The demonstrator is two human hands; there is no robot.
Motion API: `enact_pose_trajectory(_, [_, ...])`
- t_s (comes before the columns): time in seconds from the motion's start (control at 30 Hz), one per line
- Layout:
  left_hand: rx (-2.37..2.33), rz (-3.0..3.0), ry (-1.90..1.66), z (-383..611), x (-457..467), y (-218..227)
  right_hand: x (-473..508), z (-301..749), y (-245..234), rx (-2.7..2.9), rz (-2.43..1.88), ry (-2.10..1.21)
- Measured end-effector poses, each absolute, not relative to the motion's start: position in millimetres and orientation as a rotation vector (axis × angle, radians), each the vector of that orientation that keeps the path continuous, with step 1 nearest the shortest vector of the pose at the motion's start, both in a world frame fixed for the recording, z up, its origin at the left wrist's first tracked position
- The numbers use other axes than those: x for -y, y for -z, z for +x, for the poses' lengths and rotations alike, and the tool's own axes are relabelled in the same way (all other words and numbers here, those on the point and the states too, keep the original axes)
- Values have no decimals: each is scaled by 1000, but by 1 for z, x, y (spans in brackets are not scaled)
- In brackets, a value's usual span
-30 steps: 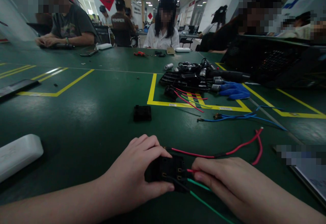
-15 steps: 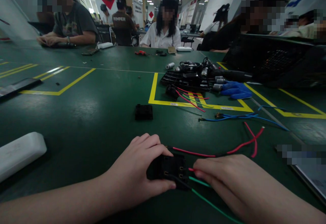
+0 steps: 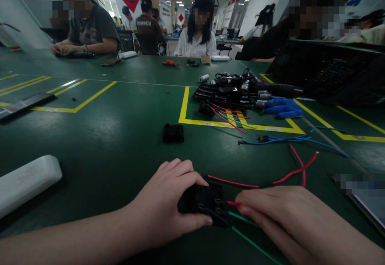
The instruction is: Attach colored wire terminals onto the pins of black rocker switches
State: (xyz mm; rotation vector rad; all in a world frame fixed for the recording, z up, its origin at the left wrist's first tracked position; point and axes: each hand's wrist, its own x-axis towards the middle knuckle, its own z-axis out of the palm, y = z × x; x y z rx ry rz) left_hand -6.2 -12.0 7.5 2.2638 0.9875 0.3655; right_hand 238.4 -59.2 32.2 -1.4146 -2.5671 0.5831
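Observation:
My left hand (image 3: 164,200) is closed around a small black switch block (image 3: 204,202) with brass terminals, holding it down on the green table (image 3: 114,136). My right hand (image 3: 279,217) pinches the end of a red wire (image 3: 233,203) right at the block's terminal side. Two green wires (image 3: 249,243) run from the block toward me under my right hand. A longer red wire (image 3: 270,182) leaves the block's far edge and crosses over itself to the right.
A second black block (image 3: 173,133) lies ahead. Blue wires (image 3: 288,139), a blue glove (image 3: 284,107) and a pile of black parts and cables (image 3: 231,90) sit by a yellow-taped square. A white bar (image 3: 25,182) lies left. Other people sit at the far edge.
The long red wire's free end has shifted and now crosses into an X at the right. Both hands stay on the block; the view drifted slightly.

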Motion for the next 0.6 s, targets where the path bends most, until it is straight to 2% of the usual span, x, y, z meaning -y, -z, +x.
enact_pose_trajectory(0.33, [-996, 2271, -366, -6, 12, -7, 54, 234, -29, 2611, -1564, -672])
enact_pose_trajectory(0.43, [-1003, 2284, -370, -7, 13, -6, 57, 235, -30, 2596, -1496, -561])
enact_pose_trajectory(0.6, [-998, 2288, -372, -7, 13, -6, 62, 238, -30, 2633, -1309, -198])
